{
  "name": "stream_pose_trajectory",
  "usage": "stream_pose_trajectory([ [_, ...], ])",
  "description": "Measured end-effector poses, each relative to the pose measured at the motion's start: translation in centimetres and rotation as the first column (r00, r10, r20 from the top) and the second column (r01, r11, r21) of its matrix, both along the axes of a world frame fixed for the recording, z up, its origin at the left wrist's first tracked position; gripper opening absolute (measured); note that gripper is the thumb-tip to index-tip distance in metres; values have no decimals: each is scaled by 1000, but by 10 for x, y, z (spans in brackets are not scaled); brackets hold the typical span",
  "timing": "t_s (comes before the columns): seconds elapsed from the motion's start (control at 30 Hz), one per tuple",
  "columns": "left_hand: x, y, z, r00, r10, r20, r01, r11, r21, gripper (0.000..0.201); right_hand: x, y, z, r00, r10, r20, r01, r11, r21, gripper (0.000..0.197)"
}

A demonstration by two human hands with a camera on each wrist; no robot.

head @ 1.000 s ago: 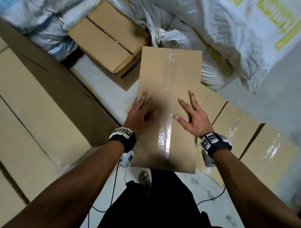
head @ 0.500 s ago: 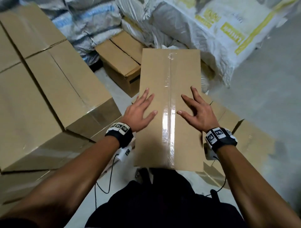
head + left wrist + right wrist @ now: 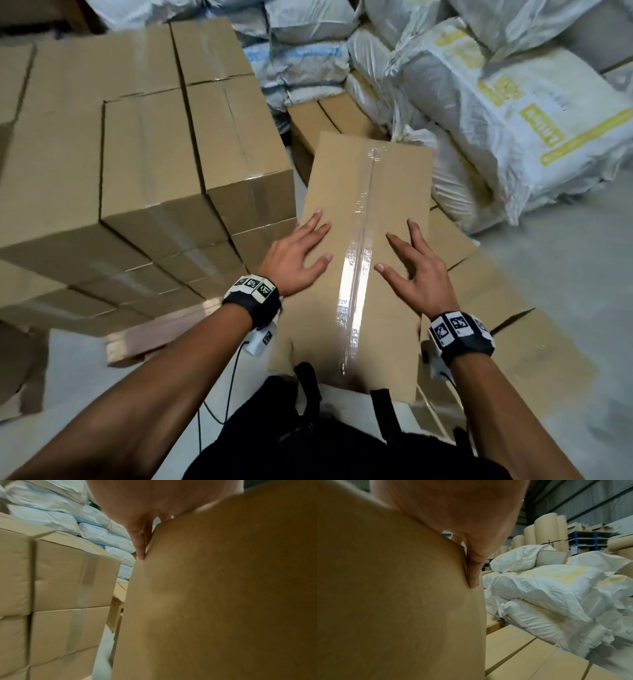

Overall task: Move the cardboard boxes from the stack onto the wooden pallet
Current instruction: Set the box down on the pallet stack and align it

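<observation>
a taped cardboard box [image 3: 363,240] stands on end in front of the person, between both hands. the left hand [image 3: 294,258] lies flat on its top face left of the tape seam [image 3: 356,274], fingers spread and straight. the right hand [image 3: 416,274] rests right of the seam, fingers splayed, its little finger [image 3: 473,577] over the box's right edge. stacked boxes [image 3: 154,154] stand left of the box, white sacks [image 3: 496,102] beyond it.
</observation>
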State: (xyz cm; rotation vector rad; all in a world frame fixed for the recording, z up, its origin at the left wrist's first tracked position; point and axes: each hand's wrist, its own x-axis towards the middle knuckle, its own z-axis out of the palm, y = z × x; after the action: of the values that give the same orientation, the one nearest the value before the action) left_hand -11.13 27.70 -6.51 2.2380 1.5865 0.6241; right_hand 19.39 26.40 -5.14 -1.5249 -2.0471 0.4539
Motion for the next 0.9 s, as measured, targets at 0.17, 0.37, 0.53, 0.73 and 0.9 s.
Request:
stream_pose_trajectory([
  [0.17, -11, -93, -15, 988, 153, 17, -153, 988, -18, 66, -13, -48, -15, 990, 142, 0, -141, 988, -65, 67],
  [0.37, -70, -199, -25, 928, 373, 12, -371, 926, -73, 67, -84, -89, -22, 929, 370, -23, -369, 919, -138, 67],
  [0.53, -135, -286, -19, 812, 583, 28, -582, 813, -37, 63, -181, -115, -14, 832, 555, -4, -544, 814, -203, 69],
  [0.73, -224, -380, -18, 643, 765, 35, -765, 644, -22, 62, -317, -149, -13, 676, 736, -44, -724, 652, -225, 71],
  [0.9, -314, -440, -11, 547, 835, 62, -836, 549, -11, 62, -435, -184, -7, 589, 807, -37, -796, 572, -198, 69],
])
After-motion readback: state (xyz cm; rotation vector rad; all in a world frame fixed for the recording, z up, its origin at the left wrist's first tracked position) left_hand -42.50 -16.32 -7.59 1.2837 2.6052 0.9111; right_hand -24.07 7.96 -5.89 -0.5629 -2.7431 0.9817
